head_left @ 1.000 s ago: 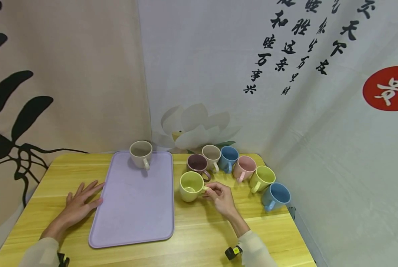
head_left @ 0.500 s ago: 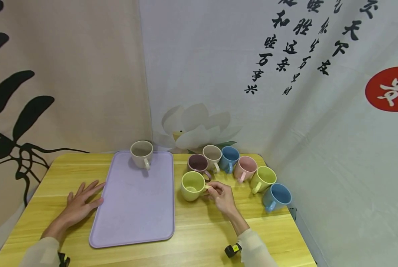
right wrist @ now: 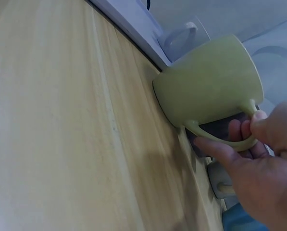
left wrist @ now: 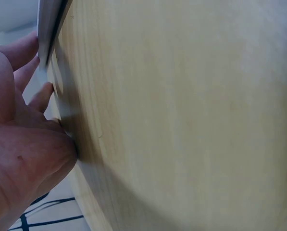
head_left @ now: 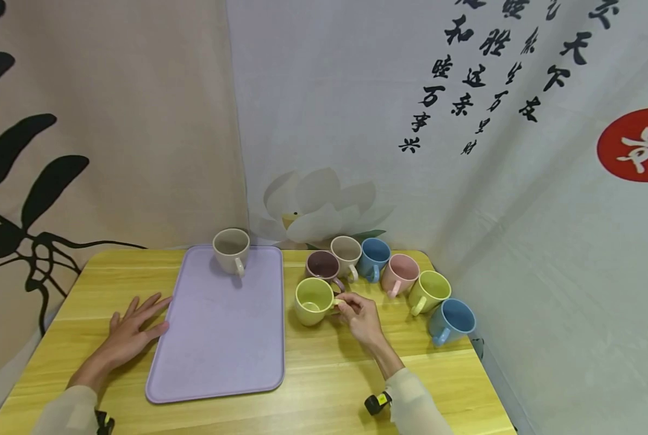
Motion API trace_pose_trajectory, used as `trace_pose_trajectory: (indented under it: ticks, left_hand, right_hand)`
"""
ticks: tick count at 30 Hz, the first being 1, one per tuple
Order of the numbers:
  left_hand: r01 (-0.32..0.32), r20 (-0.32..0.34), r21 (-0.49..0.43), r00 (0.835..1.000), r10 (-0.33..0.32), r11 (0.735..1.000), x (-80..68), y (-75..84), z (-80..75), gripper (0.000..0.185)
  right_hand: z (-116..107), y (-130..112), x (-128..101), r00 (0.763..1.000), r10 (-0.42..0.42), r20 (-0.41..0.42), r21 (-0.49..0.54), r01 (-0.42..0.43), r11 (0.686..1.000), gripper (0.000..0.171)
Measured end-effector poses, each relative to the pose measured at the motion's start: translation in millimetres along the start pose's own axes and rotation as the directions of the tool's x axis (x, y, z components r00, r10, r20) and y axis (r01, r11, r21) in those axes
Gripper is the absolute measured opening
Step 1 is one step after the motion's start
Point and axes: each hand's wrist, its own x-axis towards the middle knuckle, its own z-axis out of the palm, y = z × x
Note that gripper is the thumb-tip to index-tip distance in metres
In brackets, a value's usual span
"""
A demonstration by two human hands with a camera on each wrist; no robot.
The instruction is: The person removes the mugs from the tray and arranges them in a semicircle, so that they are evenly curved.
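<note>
Two fingers [right wrist: 215, 150] and the thumb of the right hand [head_left: 360, 317] are curled round the handle of the yellow-green mug [head_left: 313, 301], pinching it through the loop, prob. the steadiest hold on a small cup; in the wrist view the mug base looks to sit on the bench [head_left: 324, 374], though I can't tell for sure whether it's lifted a hair. That mug stands just right of the lilac tray [head_left: 220, 338], near the tray's right edge, mouth up, handle turned toward the hand. Left hand [head_left: 130, 332] lies flat w/ fingers spread and straight, holding nothing, fingertips touching the tray's left edge, seemingly bracing it so it doesn't slide. On the tray, at its far edge, one beige mug [head_left: 230, 250] stands upright, handle facing the person. Behind the held mug, toward the bench's far right corner, six more mugs sit in a loose arc: purple mug [head_left: 324, 267], second beige mug [head_left: 346, 252], blue mug [head_left: 372, 257], pink mug [head_left: 398, 273], another green mug [head_left: 428, 290], second blue mug [head_left: 450, 319] near the right edge; handles mostly point forward, easy to reach. A backdrop w/ calligraphy [head_left: 487, 66] hangs behind.
</note>
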Motion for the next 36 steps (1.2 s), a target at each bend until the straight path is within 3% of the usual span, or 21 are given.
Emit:
trace_pose_trajectory:
  ticks: [8,21,26,36]
  left_hand:
    - [0.000,0.005,-0.003,1.000,0.000,1.000,1.3,1.3,-1.4,0.070]
    - [-0.009,-0.003,-0.006,1.000,0.009,1.000,0.5,0.4,-0.1,0.069]
    - [-0.007,-0.006,-0.004,1.000,0.007,1.000,-0.2,1.1,-0.1,0.069]
    - [-0.010,-0.005,-0.011,1.000,0.010,1.000,0.1,0.3,0.6,0.069]
  right_hand:
    - [-0.7,-0.7,3.9,1.000,0.006,0.002,0.000,-0.006,1.000,0.021]
    - [-4.8,-0.8,2.7,0.996,-0.092,-0.009,-0.096,0.091,0.991,0.023]
    - [-6.4,-0.4,2.0,0.997,-0.083,-0.004,-0.114,0.082,0.990,0.026]
    - [-7.4,-4.1,0.0,0.999,-0.049,0.018,-0.055,0.050,0.997,0.038]
